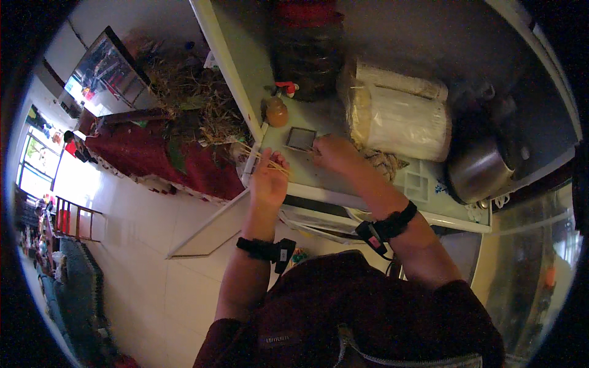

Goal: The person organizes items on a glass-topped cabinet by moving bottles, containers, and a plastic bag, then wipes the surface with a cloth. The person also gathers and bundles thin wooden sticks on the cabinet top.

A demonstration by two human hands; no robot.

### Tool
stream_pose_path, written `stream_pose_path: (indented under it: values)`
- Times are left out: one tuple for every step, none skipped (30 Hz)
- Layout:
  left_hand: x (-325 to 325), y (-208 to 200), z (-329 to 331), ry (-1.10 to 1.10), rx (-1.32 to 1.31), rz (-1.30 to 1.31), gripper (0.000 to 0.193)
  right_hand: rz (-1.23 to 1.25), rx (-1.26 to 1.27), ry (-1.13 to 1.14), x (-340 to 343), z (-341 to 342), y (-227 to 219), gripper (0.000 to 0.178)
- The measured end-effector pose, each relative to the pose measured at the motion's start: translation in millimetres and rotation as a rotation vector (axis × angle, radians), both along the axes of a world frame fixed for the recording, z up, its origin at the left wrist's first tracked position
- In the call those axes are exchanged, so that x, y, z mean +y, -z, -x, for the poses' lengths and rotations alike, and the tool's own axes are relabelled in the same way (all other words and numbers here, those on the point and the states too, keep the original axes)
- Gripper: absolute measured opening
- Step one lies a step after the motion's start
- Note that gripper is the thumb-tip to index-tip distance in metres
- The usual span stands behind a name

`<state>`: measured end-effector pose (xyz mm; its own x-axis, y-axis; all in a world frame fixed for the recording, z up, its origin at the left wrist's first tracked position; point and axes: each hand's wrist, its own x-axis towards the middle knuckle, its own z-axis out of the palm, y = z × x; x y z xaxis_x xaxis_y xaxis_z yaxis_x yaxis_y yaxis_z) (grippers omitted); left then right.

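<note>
My left hand (pixel 269 184) is closed around several thin wooden sticks (pixel 280 167), palm partly turned up, over the front left edge of a pale shelf. The sticks jut out past both sides of the fingers. My right hand (pixel 336 153) is bent in a pinch above the same shelf; whatever its fingertips hold is too small and dark to make out. Close to those fingertips lies a small square grey container (pixel 301 138) with a dark rim. Behind it, to the left, stands a small brownish jar (pixel 276 113).
Plastic-wrapped packs (pixel 399 116) lie behind my right hand, with a patterned cloth (pixel 385 163) in front. A white compartment tray (pixel 417 186) and a metal pot (pixel 481 168) are to the right. Dried plants (pixel 196 101) cover a red-draped table (pixel 202 162) beyond the shelf's white side panel.
</note>
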<state>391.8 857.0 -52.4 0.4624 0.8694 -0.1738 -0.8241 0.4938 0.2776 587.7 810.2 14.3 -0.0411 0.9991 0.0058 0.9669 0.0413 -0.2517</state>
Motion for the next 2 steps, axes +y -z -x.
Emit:
stream_pose_path:
  values:
    - [0.1,0.9,-2.2,-0.002,-0.004,0.023,0.028,-0.027,0.085,-0.016,1.1,-2.0,-2.9,0.027]
    - [-0.1,1.8,-4.4,0.046,0.027,-0.025,0.019,-0.043,0.155,-0.028,3.7,-5.0,-6.5,0.032]
